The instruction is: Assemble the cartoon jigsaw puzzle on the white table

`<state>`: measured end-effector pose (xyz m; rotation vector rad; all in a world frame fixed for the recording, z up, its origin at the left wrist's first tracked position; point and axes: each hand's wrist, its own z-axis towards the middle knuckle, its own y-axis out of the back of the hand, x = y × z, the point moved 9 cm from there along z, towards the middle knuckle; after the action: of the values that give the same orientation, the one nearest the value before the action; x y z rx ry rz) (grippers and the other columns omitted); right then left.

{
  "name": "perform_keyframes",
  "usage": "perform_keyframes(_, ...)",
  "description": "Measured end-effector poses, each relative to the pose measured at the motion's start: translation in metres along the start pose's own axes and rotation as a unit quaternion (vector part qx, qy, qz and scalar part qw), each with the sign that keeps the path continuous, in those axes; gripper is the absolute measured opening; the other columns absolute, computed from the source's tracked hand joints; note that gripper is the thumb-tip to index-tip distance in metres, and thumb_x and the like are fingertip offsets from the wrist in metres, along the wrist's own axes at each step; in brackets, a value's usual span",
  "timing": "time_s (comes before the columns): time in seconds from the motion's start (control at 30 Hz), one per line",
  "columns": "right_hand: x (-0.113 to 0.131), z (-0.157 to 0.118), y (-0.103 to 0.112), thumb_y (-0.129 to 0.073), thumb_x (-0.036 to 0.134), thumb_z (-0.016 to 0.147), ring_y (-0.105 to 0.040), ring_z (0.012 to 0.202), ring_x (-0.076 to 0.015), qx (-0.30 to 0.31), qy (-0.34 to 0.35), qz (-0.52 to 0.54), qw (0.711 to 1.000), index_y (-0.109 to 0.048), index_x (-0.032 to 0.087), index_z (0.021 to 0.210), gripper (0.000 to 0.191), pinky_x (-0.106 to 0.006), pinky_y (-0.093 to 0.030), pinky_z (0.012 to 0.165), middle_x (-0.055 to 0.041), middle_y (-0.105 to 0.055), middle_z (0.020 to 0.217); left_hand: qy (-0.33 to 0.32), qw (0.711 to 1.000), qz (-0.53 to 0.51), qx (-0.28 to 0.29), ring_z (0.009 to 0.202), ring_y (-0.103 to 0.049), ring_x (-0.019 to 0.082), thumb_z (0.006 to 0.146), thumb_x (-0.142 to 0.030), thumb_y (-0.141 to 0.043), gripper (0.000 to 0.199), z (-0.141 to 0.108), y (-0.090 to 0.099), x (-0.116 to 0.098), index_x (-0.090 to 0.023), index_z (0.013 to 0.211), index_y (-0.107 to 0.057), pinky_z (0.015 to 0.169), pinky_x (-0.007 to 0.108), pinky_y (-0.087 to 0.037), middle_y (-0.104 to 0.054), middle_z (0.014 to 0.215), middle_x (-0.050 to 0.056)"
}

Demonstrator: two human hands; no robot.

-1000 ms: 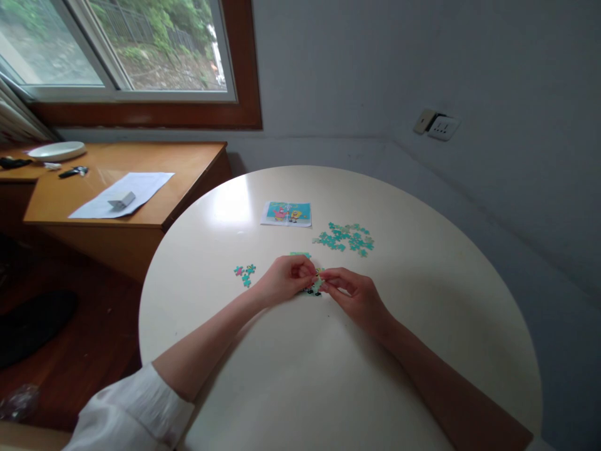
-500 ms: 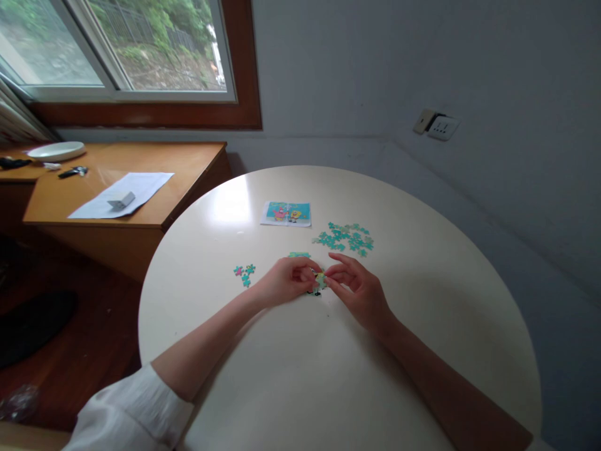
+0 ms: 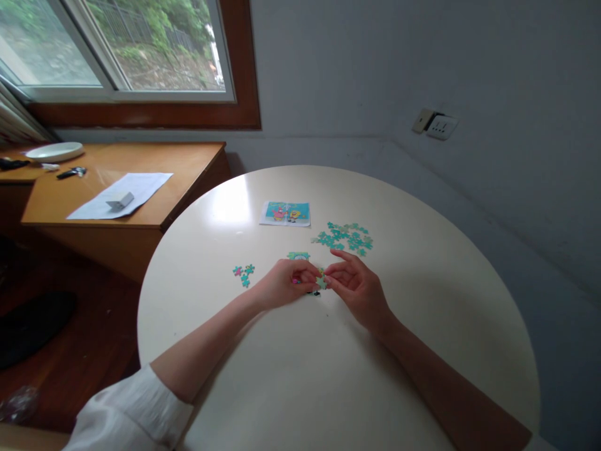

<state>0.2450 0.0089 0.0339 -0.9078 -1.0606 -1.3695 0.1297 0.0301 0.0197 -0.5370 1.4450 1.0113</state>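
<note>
Between my two hands is a pale green puzzle piece [image 3: 321, 283], pinched by the fingertips from both sides. My left hand [image 3: 293, 282] is closed on its left edge, and my right hand [image 3: 359, 285] grips its right edge with thumb and forefinger. Below and behind the fingers lies a partly joined puzzle [image 3: 299, 255], mostly covered by my left hand. Three loose puzzle pieces [image 3: 244, 274], with pink, yellow and teal on them, lie to the left of my left forearm. A pile of teal puzzle pieces [image 3: 347, 237] is spread beyond my right hand.
A picture card [image 3: 285, 213] with cartoon figures lies farther back on the round white table [image 3: 399, 388]. To the left, a wooden desk [image 3: 197, 164] bears a paper sheet [image 3: 153, 183], a small white box [image 3: 119, 200] and a white dish [image 3: 55, 151].
The pale green piece has turned slightly and sits a little lower between my fingertips. My right-hand fingers have curled in a bit. Otherwise the hands stay in place.
</note>
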Motion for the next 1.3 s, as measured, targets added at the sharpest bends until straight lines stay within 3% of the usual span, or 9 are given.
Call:
perform_keyframes(0.6,0.007,0.0,0.005,-0.064,0.03,0.071,-0.059,0.066,-0.0111,-0.027,0.028,-0.034,0.999,-0.053,0.023,0.103,0.035,-0.026,-0.052,0.065,0.0,-0.057,0.078,0.001,1.0,-0.011,-0.009,0.064,-0.059,0.01,0.069,-0.013,-0.059,0.008,-0.001,0.001,-0.003,-0.013,0.077,-0.057,0.062,0.021,-0.048,-0.061,0.064,0.001)
perform_keyframes(0.93,0.023,-0.002,-0.002,-0.058,0.023,0.074,-0.054,0.06,-0.0127,0.009,0.099,-0.218,0.971,-0.061,0.02,0.073,0.004,-0.026,-0.045,0.056,-0.0013,-0.061,0.067,-0.007,0.999,-0.028,-0.044,0.067,-0.061,0.012,0.071,-0.018,-0.059,0.009,0.0,0.008,-0.005,-0.013,0.077,-0.055,0.065,0.024,-0.048,-0.063,0.068,0.002)
perform_keyframes(1.3,0.033,-0.003,-0.005,-0.058,0.017,0.072,-0.052,0.06,-0.0135,0.008,0.147,-0.222,0.964,-0.061,0.021,0.071,0.006,-0.026,-0.043,0.054,-0.0009,-0.062,0.065,-0.031,0.998,0.044,-0.043,0.068,-0.059,0.012,0.074,-0.018,-0.053,0.007,-0.002,0.01,-0.013,-0.013,0.074,-0.059,0.064,0.023,-0.047,-0.064,0.07,0.003)
